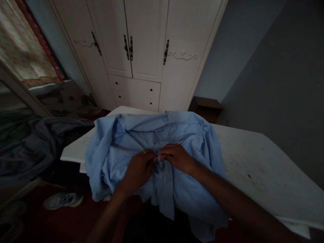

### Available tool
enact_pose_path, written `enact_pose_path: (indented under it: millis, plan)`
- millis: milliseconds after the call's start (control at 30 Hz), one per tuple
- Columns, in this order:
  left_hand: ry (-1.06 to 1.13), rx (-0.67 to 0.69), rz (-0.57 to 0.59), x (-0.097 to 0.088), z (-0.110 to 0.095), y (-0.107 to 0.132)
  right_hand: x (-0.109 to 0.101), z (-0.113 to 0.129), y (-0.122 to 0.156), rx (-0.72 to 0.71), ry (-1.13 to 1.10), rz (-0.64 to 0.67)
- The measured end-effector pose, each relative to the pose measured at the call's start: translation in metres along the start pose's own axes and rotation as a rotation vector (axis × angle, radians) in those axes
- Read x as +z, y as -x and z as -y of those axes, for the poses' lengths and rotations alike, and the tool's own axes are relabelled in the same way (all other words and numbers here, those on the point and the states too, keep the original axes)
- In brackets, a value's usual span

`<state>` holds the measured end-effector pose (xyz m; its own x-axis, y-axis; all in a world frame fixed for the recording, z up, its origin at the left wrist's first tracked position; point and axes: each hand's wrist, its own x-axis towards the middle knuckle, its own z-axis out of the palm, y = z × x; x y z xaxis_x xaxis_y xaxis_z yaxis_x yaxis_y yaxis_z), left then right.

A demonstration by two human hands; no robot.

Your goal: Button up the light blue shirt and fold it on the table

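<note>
A light blue button-up shirt (187, 135) lies spread over the white table, its lower part hanging off the near edge. My left hand (140, 167) and my right hand (176, 157) meet at the middle of its front placket. Both hands have their fingers pinched on the shirt's cloth, the fingertips almost touching. A small button (160, 143) shows on the placket just above my fingers. Whether a button sits between the fingertips is too dark and small to tell. A ring is on a finger of my left hand.
The white table (253, 162) extends to the right, with stains on its top. Behind it stands a white wardrobe (141, 57). A brown wooden stand (206, 104) is by the wall. Dark clothes (50, 135) are piled at left, and a shoe (63, 199) lies on the red floor.
</note>
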<state>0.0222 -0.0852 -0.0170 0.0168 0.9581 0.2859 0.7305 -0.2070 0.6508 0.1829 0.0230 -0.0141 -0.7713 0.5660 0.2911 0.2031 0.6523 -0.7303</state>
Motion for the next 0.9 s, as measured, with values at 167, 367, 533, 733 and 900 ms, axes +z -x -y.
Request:
enact_pose_path:
  millis: [167, 367, 533, 733, 900]
  plan:
    - [-0.105, -0.077, -0.031, 0.004, -0.003, 0.001, 0.001, -0.008, -0.003, 0.042, -0.132, -0.021]
    - [-0.132, -0.083, -0.032, 0.005, -0.003, -0.001, -0.002, -0.013, -0.004, 0.111, -0.257, 0.029]
    - [-0.168, -0.074, -0.005, 0.005, -0.004, 0.001, -0.004, -0.012, -0.004, 0.109, -0.256, 0.049]
    - [-0.239, -0.043, -0.031, 0.008, -0.005, 0.003, -0.003, -0.002, -0.001, 0.039, -0.125, 0.002]
    - [-0.174, -0.063, -0.062, 0.008, -0.002, 0.004, -0.004, 0.002, 0.002, -0.082, -0.009, 0.002]
